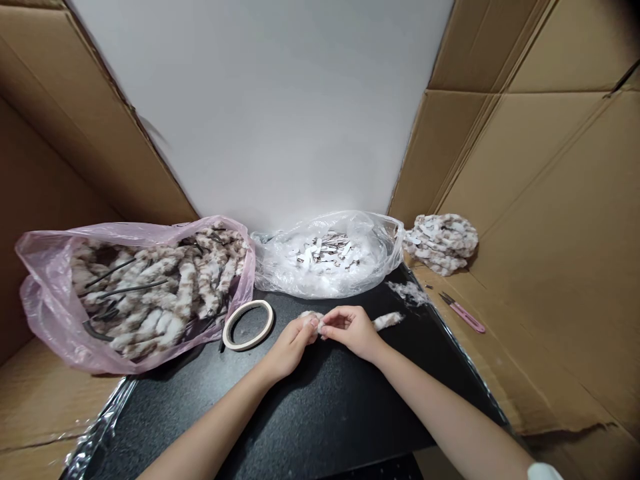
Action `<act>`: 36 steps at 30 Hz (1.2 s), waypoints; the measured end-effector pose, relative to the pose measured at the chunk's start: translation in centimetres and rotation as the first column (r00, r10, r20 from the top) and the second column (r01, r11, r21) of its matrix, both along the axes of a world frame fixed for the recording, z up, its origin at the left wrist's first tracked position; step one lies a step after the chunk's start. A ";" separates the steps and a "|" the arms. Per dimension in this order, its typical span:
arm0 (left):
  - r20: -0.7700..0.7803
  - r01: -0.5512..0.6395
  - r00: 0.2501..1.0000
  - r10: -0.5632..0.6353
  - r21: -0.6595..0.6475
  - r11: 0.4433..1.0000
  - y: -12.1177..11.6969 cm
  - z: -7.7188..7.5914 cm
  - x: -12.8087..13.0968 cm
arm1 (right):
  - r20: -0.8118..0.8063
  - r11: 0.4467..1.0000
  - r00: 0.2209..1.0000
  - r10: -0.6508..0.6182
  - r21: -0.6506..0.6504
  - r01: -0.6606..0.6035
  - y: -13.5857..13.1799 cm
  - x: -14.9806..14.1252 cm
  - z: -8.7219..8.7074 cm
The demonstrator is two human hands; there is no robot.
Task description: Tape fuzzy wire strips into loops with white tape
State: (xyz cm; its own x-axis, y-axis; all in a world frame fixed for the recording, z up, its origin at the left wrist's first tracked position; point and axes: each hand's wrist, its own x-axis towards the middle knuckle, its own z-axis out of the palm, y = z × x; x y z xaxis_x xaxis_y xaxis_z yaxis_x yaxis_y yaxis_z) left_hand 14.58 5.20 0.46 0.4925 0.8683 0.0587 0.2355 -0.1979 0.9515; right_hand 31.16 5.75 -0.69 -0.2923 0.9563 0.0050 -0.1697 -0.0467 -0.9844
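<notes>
Over the middle of the black table, my left hand (295, 341) and my right hand (354, 331) meet at a fluffy brown-and-white fur strip (313, 315). My left fingers are closed round one part of it. Thumb and forefinger of my right hand pinch at the same spot, close to the left thumb. Beyond my right hand a furry end (388, 321) sticks out; whether it belongs to the same strip is hidden by the hand. A roll of cream masking tape (271, 327) lies flat to the left of my hands.
A pink plastic bag (50, 320) of furry pieces with dark stems stands left. Behind my hands lies a clear bag (280, 280) holding white-tipped pieces. At right are a furry bundle (445, 243), loose fluff (410, 292) and pink-handled snips (467, 315). Cardboard walls (560, 220) flank the black table (320, 413).
</notes>
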 end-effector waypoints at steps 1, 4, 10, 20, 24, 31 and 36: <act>-0.002 0.003 1.000 -0.003 0.003 1.000 0.0 0.0 0.0 | -0.003 1.000 1.000 -0.004 -0.002 0.004 0.0 -0.1 -0.1; -0.019 0.012 1.000 -0.011 0.016 1.000 -0.1 -0.2 0.0 | -0.006 1.000 1.000 -0.010 -0.004 0.010 -0.1 -0.3 -0.3; -0.071 0.038 0.997 -0.032 0.079 0.996 -0.3 0.6 -0.2 | 0.005 1.000 1.000 0.011 0.017 -0.011 0.2 0.5 0.3; -0.301 0.153 0.951 -0.077 0.238 0.959 -0.8 2.1 -0.6 | 0.041 0.989 0.993 0.111 0.094 -0.115 -0.5 0.6 1.5; -0.296 0.196 0.948 -0.119 0.243 0.950 -0.5 1.8 -1.0 | 0.006 0.987 0.990 0.143 0.077 -0.143 -0.2 1.0 1.8; -0.247 0.190 0.960 -0.131 0.236 0.953 -0.5 2.0 -1.4 | -0.009 0.984 0.985 0.171 0.049 -0.170 0.0 1.2 1.9; -0.254 0.202 0.957 -0.142 0.225 0.953 -0.4 2.0 -1.3 | -0.028 0.982 0.982 0.185 0.042 -0.184 0.0 1.4 2.0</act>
